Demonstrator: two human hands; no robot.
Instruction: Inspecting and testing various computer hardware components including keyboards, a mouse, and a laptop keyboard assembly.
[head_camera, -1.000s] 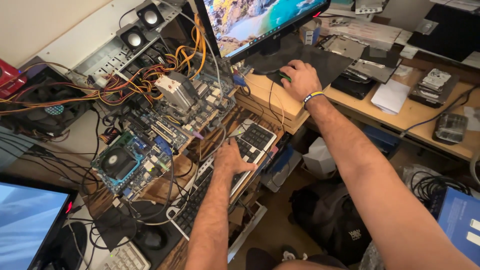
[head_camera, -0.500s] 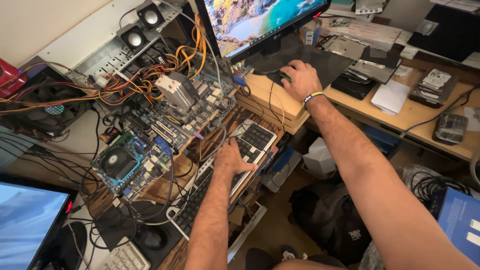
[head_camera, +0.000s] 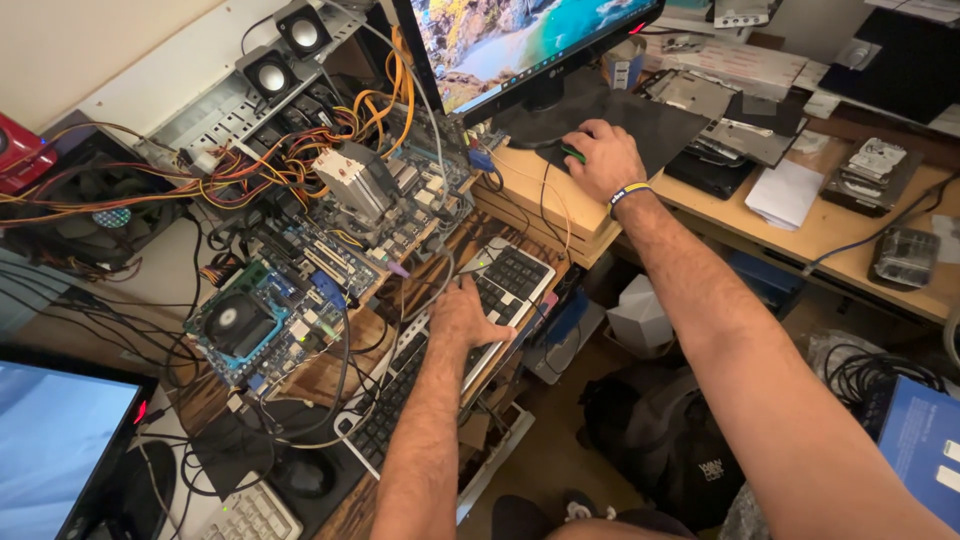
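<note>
Nearest: left hand (head_camera: 462, 318), fingers spread flat on the keyboard (head_camera: 455, 360), holding nothing. Beside it, two bare motherboards (head_camera: 300, 270) lying wired on the desk (head_camera: 840, 225), a tall cooler (head_camera: 358, 185) on the farther one. Farther: right hand (head_camera: 600, 160) cupped over a mouse (head_camera: 571, 154) on a dark pad (head_camera: 640, 120). Beyond, monitor (head_camera: 510, 40) lit with a desktop picture; the boards apparently running, still uncased.

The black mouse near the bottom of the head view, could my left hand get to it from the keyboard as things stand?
Probably yes. The left hand lies on the keyboard, and the black mouse sits just beside the keyboard's near end, uncovered; only loose cables run nearby, not over it.
</note>
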